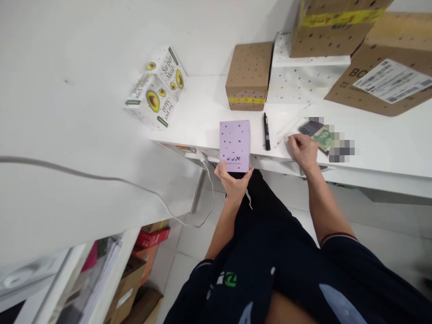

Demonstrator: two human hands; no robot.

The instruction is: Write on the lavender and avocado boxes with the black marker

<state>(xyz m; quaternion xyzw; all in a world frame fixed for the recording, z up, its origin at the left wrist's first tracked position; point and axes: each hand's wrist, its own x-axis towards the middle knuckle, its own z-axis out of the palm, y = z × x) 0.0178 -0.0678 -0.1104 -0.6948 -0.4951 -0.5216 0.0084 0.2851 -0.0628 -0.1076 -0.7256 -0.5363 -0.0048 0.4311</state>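
Observation:
My left hand grips the near end of a light purple box with small dark spots and lettering. The box is over the front edge of the white desk. My right hand is above the desk's front edge, its fingers curled and pressed together; what they hold, if anything, is hidden. Beyond it lies a dark phone, with a greenish banknote beside it, partly blurred out. Between the purple box and my right hand lies a black marker pen.
A brown carton with yellow tape stands at the back, beside a white stand bearing another carton. A large carton leans at right. An avocado-print box stands left. A white cable hangs across the left.

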